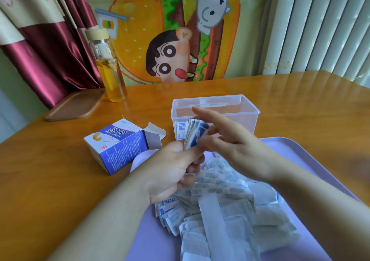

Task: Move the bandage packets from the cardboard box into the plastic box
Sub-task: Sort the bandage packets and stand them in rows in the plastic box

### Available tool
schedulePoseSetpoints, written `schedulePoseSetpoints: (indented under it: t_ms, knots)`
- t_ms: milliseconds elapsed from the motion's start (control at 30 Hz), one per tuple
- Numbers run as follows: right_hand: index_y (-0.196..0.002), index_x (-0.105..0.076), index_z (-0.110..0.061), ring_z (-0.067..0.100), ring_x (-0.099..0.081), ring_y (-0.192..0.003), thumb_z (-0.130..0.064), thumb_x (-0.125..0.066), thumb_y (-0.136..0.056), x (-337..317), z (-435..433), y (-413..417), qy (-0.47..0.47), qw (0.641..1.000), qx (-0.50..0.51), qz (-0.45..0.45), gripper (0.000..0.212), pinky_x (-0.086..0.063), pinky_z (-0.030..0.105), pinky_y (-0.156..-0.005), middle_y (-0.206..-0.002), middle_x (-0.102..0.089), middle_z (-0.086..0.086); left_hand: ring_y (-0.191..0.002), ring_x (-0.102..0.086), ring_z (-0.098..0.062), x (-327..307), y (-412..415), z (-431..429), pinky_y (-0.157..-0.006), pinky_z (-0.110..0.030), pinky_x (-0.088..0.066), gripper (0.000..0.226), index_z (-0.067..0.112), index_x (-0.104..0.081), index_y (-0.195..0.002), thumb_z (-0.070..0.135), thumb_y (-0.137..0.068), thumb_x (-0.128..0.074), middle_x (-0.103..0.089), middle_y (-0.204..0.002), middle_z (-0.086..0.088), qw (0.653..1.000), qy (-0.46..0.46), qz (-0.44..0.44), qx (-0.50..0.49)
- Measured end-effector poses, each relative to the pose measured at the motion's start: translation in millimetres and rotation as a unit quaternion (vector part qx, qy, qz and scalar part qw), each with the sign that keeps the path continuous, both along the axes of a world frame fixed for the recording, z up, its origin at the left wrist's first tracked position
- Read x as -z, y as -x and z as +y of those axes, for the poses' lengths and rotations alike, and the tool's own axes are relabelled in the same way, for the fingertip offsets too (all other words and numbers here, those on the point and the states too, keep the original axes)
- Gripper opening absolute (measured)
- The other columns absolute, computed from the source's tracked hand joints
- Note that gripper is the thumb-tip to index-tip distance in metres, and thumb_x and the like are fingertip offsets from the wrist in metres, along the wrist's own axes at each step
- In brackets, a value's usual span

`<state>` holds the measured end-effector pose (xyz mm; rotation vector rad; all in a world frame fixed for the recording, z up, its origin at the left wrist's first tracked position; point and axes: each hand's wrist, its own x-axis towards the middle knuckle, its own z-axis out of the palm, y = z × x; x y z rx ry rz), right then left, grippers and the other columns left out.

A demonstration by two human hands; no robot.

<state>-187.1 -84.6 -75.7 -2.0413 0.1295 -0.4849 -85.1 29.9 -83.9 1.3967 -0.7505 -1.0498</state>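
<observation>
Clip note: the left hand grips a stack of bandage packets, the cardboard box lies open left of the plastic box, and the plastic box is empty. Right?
Not empty: in the head view the plastic box holds a few packets at its left wall. The left hand does grip a stack, and the cardboard box lies open left of it.

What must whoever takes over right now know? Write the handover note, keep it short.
Left hand grips a stack of bandage packets in front of the plastic box. Right hand is open, fingers straight, beside the stack.
Cardboard box lies open on the table, left of the purple tray; its inside is not visible.
Done: first packets stand at the plastic box's left end.
Left: put in the held stack, then the loose pile on the tray.
</observation>
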Motion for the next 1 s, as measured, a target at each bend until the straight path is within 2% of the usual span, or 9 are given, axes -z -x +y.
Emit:
schedulePoseSetpoints:
  t_ms: [133, 233, 300, 367, 433, 567, 733, 867, 1000]
  knots:
    - [-0.096, -0.064, -0.006, 0.022, -0.059, -0.069, -0.010, -0.057, -0.091, -6, -10, 1, -0.020, 1.000, -0.014, -0.003, 0.010, -0.048, 0.032, -0.072, -0.082, -0.068, 0.010, -0.047, -0.025, -0.002, -3, -2, 4, -0.041, -0.012, -0.018, 0.017, 0.015, -0.058, -0.084, 0.030, -0.076, -0.058, -0.038, -0.055, 0.011, 0.998, 0.000, -0.015, 0.063]
    - [-0.084, -0.062, -0.001, 0.015, -0.059, -0.064, -0.007, -0.062, -0.086, -10, -9, -1, -0.059, 0.998, -0.004, -0.032, 0.007, -0.050, 0.023, -0.064, -0.074, -0.068, 0.005, -0.047, -0.030, -0.002, -6, -1, 5, -0.041, -0.013, -0.021, 0.022, 0.014, -0.060, -0.085, 0.033, -0.073, -0.059, -0.041, -0.057, 0.010, 0.998, 0.013, -0.027, 0.057]
    - [-0.082, -0.063, -0.007, 0.012, -0.061, -0.065, -0.007, -0.063, -0.086, -14, -8, -5, -0.033, 0.998, 0.028, -0.048, 0.004, -0.051, 0.024, -0.065, -0.072, -0.068, -0.001, -0.051, -0.040, -0.005, -4, -4, 4, -0.044, -0.016, -0.030, 0.021, 0.017, -0.058, -0.086, 0.037, -0.080, -0.058, -0.049, -0.064, 0.006, 0.996, 0.032, -0.087, 0.003]
    - [-0.079, -0.063, -0.016, 0.007, -0.057, -0.062, -0.010, -0.065, -0.086, -22, -9, -10, 0.011, 0.996, 0.065, -0.058, 0.009, -0.048, 0.027, -0.064, -0.067, -0.066, -0.009, -0.055, -0.046, -0.008, -4, -7, 1, -0.050, -0.021, -0.038, 0.022, 0.021, -0.058, -0.090, 0.042, -0.088, -0.052, -0.055, -0.068, 0.008, 0.976, 0.049, -0.203, -0.059]
    - [-0.080, -0.064, -0.017, 0.004, -0.052, -0.058, -0.010, -0.065, -0.086, -33, -12, -15, -0.001, 0.995, 0.074, -0.072, 0.009, -0.045, 0.020, -0.060, -0.063, -0.063, -0.010, -0.051, -0.045, -0.007, -13, -9, -4, -0.049, -0.020, -0.037, 0.021, 0.022, -0.056, -0.087, 0.040, -0.092, -0.046, -0.054, -0.063, 0.011, 0.959, 0.083, -0.260, -0.080]
    - [-0.086, -0.066, -0.008, 0.008, -0.039, -0.059, -0.008, -0.062, -0.086, -55, -20, -26, -0.145, 0.988, 0.029, -0.052, 0.004, -0.033, 0.021, -0.059, -0.060, -0.057, -0.004, -0.047, -0.040, -0.003, -42, -22, -16, -0.044, -0.016, -0.035, 0.019, 0.018, -0.054, -0.087, 0.026, -0.099, -0.041, -0.049, -0.062, 0.008, 0.954, 0.103, -0.272, -0.074]
    - [-0.076, -0.067, -0.014, 0.008, -0.034, -0.058, -0.006, -0.059, -0.089, -66, -29, -43, -0.154, 0.985, 0.056, -0.044, 0.017, -0.031, 0.021, -0.058, -0.051, -0.049, -0.007, -0.048, -0.043, -0.002, -61, -43, -34, -0.048, -0.018, -0.040, 0.018, 0.016, -0.053, -0.088, 0.025, -0.099, -0.042, -0.049, -0.065, 0.005, 0.955, 0.079, -0.284, -0.021]
    - [-0.079, -0.068, -0.019, 0.008, -0.044, -0.060, -0.013, -0.060, -0.090, -71, -46, -60, -0.103, 0.985, 0.133, -0.042, 0.015, -0.039, 0.022, -0.063, -0.052, -0.057, -0.013, -0.072, -0.059, -0.002, -60, -61, -50, -0.067, -0.024, -0.052, 0.008, 0.032, -0.051, -0.099, 0.038, -0.096, -0.046, -0.061, -0.087, 0.011, 0.901, 0.032, -0.428, -0.061]
    - [-0.091, -0.069, -0.017, 0.006, -0.056, -0.063, -0.015, -0.061, -0.090, -73, -83, -73, 0.000, 0.967, 0.253, 0.028, 0.007, -0.048, 0.024, -0.065, -0.066, -0.064, -0.007, -0.096, -0.050, -0.003, -38, -76, -52, -0.072, -0.015, -0.040, 0.035, 0.028, -0.050, -0.128, 0.033, -0.093, -0.054, -0.056, -0.116, 0.011, 0.844, -0.022, -0.528, -0.089]
